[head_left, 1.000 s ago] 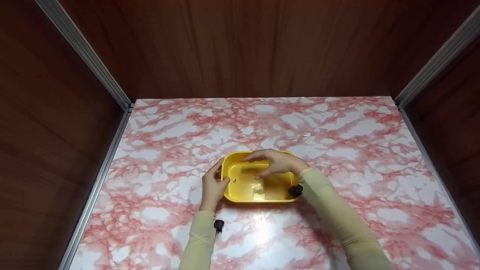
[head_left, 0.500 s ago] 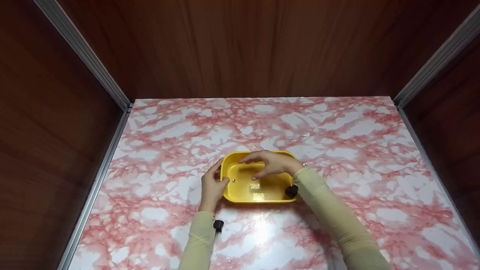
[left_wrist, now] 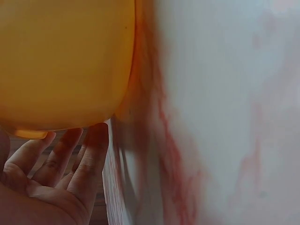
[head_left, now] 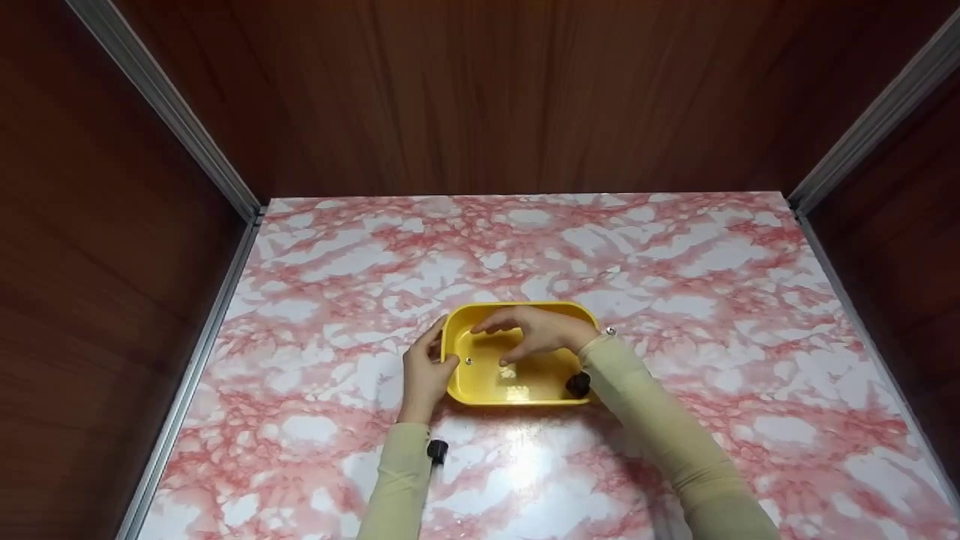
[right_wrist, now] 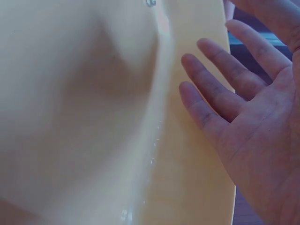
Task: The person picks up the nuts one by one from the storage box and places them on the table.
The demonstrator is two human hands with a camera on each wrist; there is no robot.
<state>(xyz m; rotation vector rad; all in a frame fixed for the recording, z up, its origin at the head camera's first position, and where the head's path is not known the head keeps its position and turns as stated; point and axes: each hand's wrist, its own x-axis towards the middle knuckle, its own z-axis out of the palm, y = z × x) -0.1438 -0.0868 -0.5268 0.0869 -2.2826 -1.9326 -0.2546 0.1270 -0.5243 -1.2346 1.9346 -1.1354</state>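
A yellow plastic box (head_left: 487, 388) with rounded corners and no lid sits on the table. My left hand (head_left: 424, 375) grips its left end, thumb over the rim and fingers along the outside wall. In the left wrist view those fingertips meet the underside of the box (left_wrist: 65, 61). My right hand (head_left: 544, 330) hovers over the box's inside, thumb and fingers spread apart with nothing between them. The right wrist view shows that hand's fingers (right_wrist: 211, 89) loosely extended beside the inner wall. A tiny shiny metal piece (head_left: 469, 361) lies inside, near the left end.
Another tiny shiny piece (head_left: 610, 331) lies just right of the box, by the right wrist. The red-and-white marbled table (head_left: 337, 300) is bounded by a dark wood panel (head_left: 525, 97) behind and further panels at both sides, with metal rails at the corners.
My right hand has shifted left and slightly nearer to me over the box. The shiny piece right of the box has come out from behind the right wrist. My left hand stays put.
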